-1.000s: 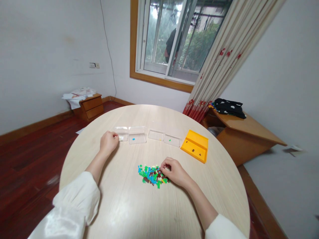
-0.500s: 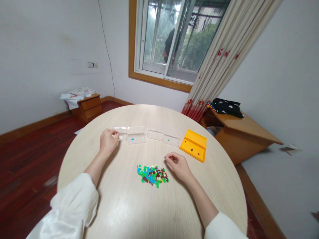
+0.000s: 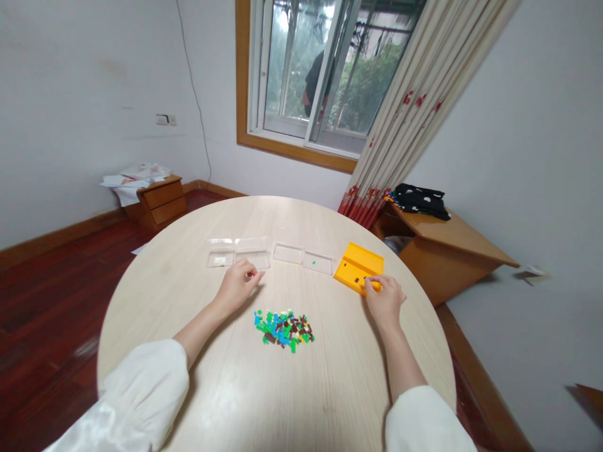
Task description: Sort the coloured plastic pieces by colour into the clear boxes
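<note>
A pile of small green, blue, brown, yellow and pale bricks [image 3: 284, 329] lies mid-table. My right hand [image 3: 384, 298] is over the near right part of the yellow case [image 3: 365, 258], fingertips pinched on a small dark brick [image 3: 365, 278]. Other brown bricks lie in that case. My left hand [image 3: 239, 284] hovers in front of a clear box [image 3: 260, 258], its fingers curled together; whether they hold anything is too small to tell. Pale pieces lie in the leftmost clear box [image 3: 220, 258]. A green brick is in another clear box [image 3: 317, 263], beside a clear box [image 3: 287, 253] with a yellow bit.
The round pale table [image 3: 301, 402] fills the front. Behind it are a small drawer cabinet [image 3: 164, 202] with papers at the left and a wooden desk [image 3: 452, 251] with dark cloth at the right. A person [image 3: 314, 81] shows beyond the window.
My right hand has moved right, from beside the pile to the yellow case. My left hand has moved right and nearer, away from the leftmost clear box. The view has shifted slightly.
</note>
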### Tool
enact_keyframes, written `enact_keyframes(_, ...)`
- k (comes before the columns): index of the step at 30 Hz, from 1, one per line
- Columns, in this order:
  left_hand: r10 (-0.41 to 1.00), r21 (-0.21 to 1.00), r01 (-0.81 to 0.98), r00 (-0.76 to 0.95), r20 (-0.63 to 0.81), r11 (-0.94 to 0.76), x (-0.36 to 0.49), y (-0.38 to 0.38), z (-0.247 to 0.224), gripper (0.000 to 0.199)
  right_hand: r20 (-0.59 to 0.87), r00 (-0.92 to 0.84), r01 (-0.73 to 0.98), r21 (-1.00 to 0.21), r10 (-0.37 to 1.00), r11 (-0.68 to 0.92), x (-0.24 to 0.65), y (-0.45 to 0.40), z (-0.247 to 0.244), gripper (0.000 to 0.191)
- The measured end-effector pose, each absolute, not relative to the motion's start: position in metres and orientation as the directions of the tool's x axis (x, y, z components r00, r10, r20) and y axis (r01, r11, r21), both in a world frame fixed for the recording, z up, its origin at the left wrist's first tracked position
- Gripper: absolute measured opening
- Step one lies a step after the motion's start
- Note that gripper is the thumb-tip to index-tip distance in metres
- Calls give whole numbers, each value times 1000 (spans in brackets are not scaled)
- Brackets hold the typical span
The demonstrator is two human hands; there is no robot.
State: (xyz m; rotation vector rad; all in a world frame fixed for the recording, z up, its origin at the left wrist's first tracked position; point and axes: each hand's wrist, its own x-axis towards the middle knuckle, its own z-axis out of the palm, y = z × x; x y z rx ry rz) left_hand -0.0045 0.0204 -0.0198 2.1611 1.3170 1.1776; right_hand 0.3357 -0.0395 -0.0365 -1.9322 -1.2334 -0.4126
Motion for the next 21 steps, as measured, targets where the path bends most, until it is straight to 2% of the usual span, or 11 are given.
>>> enact_keyframes(8, 866, 698, 513, 284, 412, -500, -2, 23, -28, 17, 592, 480, 867, -433, 647, -247, 336, -38, -39, 26)
enact_keyframes(13, 847, 711, 481, 416, 329, -513, 0, 20, -31, 12, 613, 457, 879, -423, 645, -221, 335, -39, -38, 26)
enact_keyframes(18, 709, 732, 389, 682, 180, -560, 0, 14, -28, 12, 624, 427, 886, -434, 655, -164, 329, -39, -37, 25)
enact_keyframes(21, 615, 730, 344, 777, 132, -591, -2, 11, -24, 12, 619, 393, 887, -450, 681, -102, 324, -38, -37, 24)
